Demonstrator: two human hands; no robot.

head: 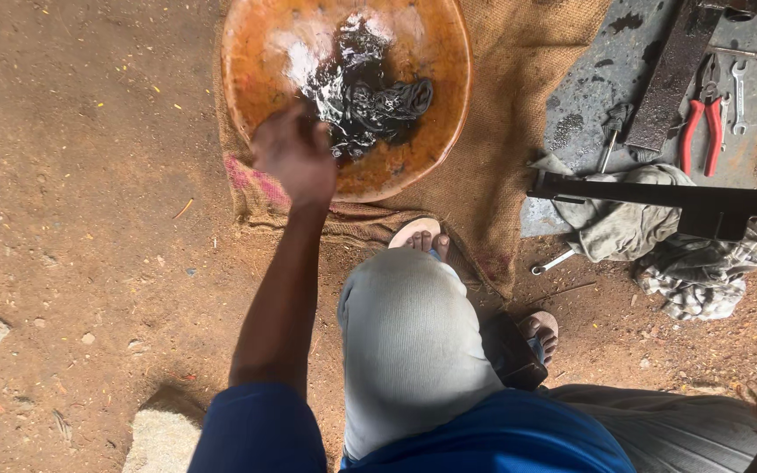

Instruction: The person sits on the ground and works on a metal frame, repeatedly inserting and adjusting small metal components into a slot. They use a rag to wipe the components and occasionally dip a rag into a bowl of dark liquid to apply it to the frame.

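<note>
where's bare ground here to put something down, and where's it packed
Open dirt lies left of the burlap sack and the left hand, dotted only with small stones. A smaller dirt patch sits below the rags, right of the right foot. It is crowded upper right: pliers, wrenches and a black bar. The basin holds water and a dark tube.

Just beyond the left hand [293, 158] sits an orange-brown basin [435, 88] with rusty mottling, holding a glossy black tube [370, 96] in white froth. Under it lies tan, coarse-woven sackcloth [501, 149] with a faded pink stripe just below the hand. Far to the hand's right are red-handled pliers [701, 131], silver spanners [738, 96], a dark grey slab [606, 79], a black bar [659, 194] and a grey-and-white checked rag [703, 280]. The ground [89, 175] is reddish brown.
</note>
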